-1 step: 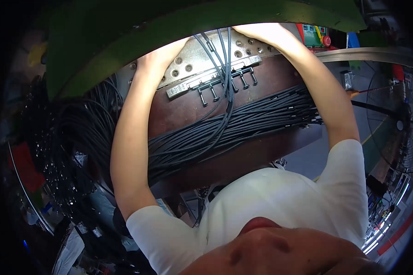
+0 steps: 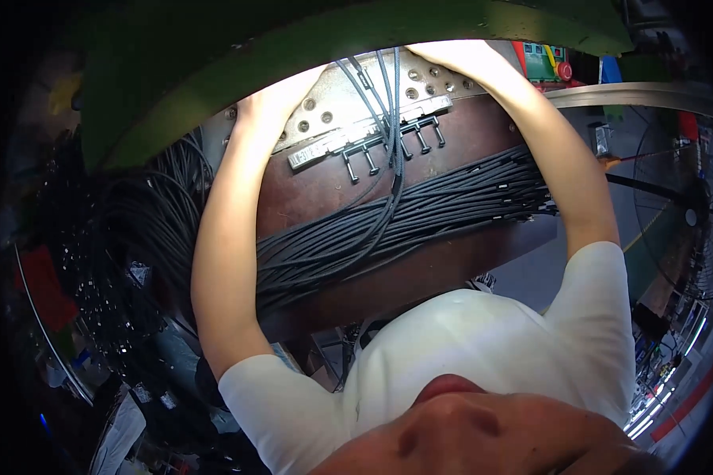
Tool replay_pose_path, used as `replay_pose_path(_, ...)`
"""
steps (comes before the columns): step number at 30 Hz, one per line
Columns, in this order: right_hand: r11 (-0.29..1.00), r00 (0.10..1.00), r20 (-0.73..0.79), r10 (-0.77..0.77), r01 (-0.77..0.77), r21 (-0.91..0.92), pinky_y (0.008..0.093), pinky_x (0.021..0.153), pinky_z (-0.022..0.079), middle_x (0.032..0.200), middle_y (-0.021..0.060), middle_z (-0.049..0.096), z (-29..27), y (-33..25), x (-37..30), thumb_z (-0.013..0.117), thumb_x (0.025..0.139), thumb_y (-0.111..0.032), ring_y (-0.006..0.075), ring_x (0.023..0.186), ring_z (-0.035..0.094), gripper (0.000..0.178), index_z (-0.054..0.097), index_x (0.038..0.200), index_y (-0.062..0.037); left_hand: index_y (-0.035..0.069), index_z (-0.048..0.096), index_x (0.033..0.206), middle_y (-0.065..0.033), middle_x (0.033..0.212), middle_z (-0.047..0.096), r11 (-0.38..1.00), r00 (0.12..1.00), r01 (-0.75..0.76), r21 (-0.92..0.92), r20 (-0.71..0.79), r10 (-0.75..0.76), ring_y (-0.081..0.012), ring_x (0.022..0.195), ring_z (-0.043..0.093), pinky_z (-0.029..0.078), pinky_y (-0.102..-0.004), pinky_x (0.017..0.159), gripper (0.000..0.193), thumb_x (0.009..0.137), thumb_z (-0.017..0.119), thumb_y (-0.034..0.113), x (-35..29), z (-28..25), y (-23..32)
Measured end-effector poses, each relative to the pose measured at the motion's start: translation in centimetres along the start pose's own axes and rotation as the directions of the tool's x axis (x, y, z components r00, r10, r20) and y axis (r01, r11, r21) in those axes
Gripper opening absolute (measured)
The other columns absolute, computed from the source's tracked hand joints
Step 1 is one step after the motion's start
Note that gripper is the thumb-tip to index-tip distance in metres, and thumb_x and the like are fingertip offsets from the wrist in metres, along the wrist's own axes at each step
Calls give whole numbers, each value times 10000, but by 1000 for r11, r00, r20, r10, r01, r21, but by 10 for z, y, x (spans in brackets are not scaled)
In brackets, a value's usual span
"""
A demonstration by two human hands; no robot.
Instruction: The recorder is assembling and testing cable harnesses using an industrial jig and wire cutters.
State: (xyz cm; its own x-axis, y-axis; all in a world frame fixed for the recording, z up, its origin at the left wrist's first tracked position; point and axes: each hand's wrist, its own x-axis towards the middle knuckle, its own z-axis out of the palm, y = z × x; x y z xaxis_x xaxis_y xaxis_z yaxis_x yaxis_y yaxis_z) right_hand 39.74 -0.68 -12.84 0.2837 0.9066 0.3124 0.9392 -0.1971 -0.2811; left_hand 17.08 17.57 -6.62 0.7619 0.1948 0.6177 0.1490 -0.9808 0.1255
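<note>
Both my arms reach forward under a dark green machine beam [image 2: 325, 51]. The back of my left hand [image 2: 281, 95] shows at the left of a brightly lit, holed metal plate [image 2: 337, 95]; its fingers are hidden behind the beam. My right hand [image 2: 444, 54] lies at the plate's far right edge, its fingers hidden too. Between the hands, several black cables [image 2: 394, 119] run from under the beam down over a metal mould bar [image 2: 309, 156] with black T-shaped pins [image 2: 371, 162]. What the hands touch or hold is out of sight.
A thick bundle of black cables [image 2: 388, 218] lies across the brown tabletop [image 2: 293, 198] nearer my body. More cables hang in a mass [image 2: 150, 206] at the left. A green control box [image 2: 540, 62] with a red button [image 2: 563, 71] stands at the far right, a fan [image 2: 701, 229] below.
</note>
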Motion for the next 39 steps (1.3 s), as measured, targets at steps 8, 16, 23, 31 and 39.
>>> replay_pose_path(8, 999, 999, 0, 32, -32, -13, 351, 740, 512, 922, 138, 667, -1, -10, -5, 629, 846, -295, 241, 835, 634, 291, 661, 1010, -57, 96, 714, 883, -122, 751, 674, 993, 995, 100, -64, 21, -98, -293, 623, 634, 509, -379, 559, 384, 737, 699, 450, -9, 5, -7)
replay_pose_path(16, 1000, 999, -37, 20, -19, 20, 353, 732, 510, 904, 136, 662, 2, 5, -15, 619, 848, -284, 246, 820, 630, 276, 657, 998, -55, 107, 718, 870, -104, 722, 670, 998, 989, -27, -64, -147, 17, -279, 628, 634, 502, -380, 565, 341, 708, 726, 408, -12, 5, -11)
replay_pose_path(23, 998, 996, -83, 19, -15, 53, 354, 724, 508, 889, 135, 657, 14, 1, -12, 610, 849, -273, 250, 807, 626, 263, 653, 987, -54, 88, 712, 797, -91, 695, 663, 991, 991, 67, -112, -112, -80, -269, 592, 620, 493, -356, 545, 314, 696, 737, 385, -15, 5, -8)
replay_pose_path(31, 999, 995, -96, 6, -1, 54, 356, 716, 505, 871, 133, 651, 15, 4, -12, 599, 851, -262, 254, 792, 622, 248, 648, 974, -52, 63, 695, 834, -105, 736, 654, 903, 955, -271, 335, -27, 296, -288, 625, 621, 502, -379, 576, 372, 734, 716, 421, -7, -14, -13)
replay_pose_path(39, 996, 991, -98, -88, 90, 15, 357, 707, 503, 853, 131, 645, -1, -1, -7, 589, 853, -250, 259, 777, 618, 234, 643, 962, -50, 39, 678, 907, -168, 833, 659, 967, 968, 248, -59, 61, -245, -340, 722, 629, 508, -419, 661, 394, 729, 706, 389, -11, -15, -9)
